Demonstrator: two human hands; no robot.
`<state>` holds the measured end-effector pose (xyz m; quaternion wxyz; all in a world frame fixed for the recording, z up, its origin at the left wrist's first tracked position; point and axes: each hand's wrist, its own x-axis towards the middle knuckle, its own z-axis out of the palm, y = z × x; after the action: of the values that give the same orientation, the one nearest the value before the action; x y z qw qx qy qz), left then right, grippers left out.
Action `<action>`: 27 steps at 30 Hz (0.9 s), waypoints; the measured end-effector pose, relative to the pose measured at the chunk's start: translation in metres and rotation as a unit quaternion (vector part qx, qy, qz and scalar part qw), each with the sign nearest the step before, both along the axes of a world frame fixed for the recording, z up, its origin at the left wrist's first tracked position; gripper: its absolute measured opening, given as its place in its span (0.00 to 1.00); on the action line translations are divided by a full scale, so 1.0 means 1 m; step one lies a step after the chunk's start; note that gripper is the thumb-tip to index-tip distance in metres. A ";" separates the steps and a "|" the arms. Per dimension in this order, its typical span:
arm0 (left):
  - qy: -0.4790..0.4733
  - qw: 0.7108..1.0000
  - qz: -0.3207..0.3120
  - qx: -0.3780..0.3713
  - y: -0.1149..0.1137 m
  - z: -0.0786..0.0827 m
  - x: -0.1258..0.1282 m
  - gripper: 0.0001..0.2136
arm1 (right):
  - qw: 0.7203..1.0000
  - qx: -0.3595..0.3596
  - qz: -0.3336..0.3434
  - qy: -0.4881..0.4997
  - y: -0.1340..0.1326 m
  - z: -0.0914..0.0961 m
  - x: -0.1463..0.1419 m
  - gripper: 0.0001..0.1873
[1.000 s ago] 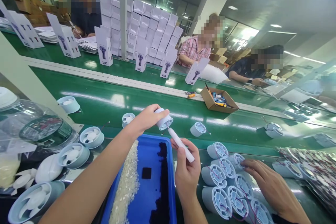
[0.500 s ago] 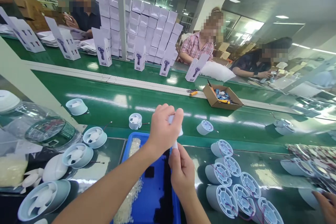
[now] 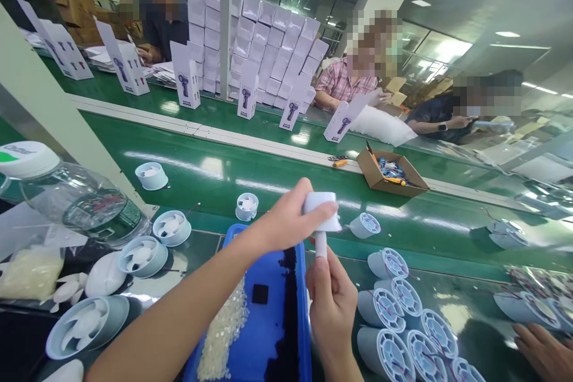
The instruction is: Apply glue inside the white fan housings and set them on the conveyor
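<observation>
Above the blue tray [image 3: 304, 364] I hold a pale T-shaped piece [image 3: 321, 246] with a broad head and a thin stem. Its head is wrapped by my left hand [image 3: 296, 212], whose thumb lies across the front. Lower down, my right hand [image 3: 332, 304] is closed around the stem, hiding its lower end. Inside the tray lie a heap of small translucent pieces [image 3: 219, 334], a dark square pad [image 3: 260, 294] and a dark strip of small pieces [image 3: 289, 310]. Right of my right hand stand several pale blue fan housings [image 3: 385, 310] with thin wires.
Fan housings with white blades [image 3: 143, 256] line the left side beside a large plastic bottle [image 3: 98, 209]. A cardboard box of tools [image 3: 391, 176] sits beyond. White cartons [image 3: 247, 95] stand across the belt, where several people work. Another person's hand [image 3: 544, 343] rests at lower right.
Both my hands have moved right with the pale piece, and its head and stem now show more. My camera view has shifted slightly left. The other person's hand at lower right has moved left.
</observation>
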<state>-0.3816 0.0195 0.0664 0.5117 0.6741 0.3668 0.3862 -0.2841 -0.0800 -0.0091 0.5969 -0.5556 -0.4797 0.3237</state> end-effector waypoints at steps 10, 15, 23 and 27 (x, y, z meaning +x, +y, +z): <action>0.322 0.907 0.270 0.025 0.052 0.005 -0.080 0.20 | 0.997 -0.038 0.034 -0.065 0.007 -0.002 -0.014 0.08; 0.490 0.840 0.231 -0.035 0.064 -0.016 -0.090 0.19 | 0.997 -0.017 0.076 -0.012 0.006 -0.012 -0.022 0.09; 0.522 0.850 0.074 -0.023 0.066 -0.052 -0.074 0.22 | 0.989 -0.009 0.141 -0.031 0.007 -0.024 -0.024 0.09; 0.515 0.857 0.030 -0.009 0.062 -0.048 -0.069 0.23 | 0.987 -0.022 0.155 -0.030 0.007 -0.025 -0.025 0.10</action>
<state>-0.4502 0.0817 0.0188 0.2440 0.7611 0.6009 -0.0040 -0.3093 -0.0729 -0.0337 0.5123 -0.4969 -0.5709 0.4058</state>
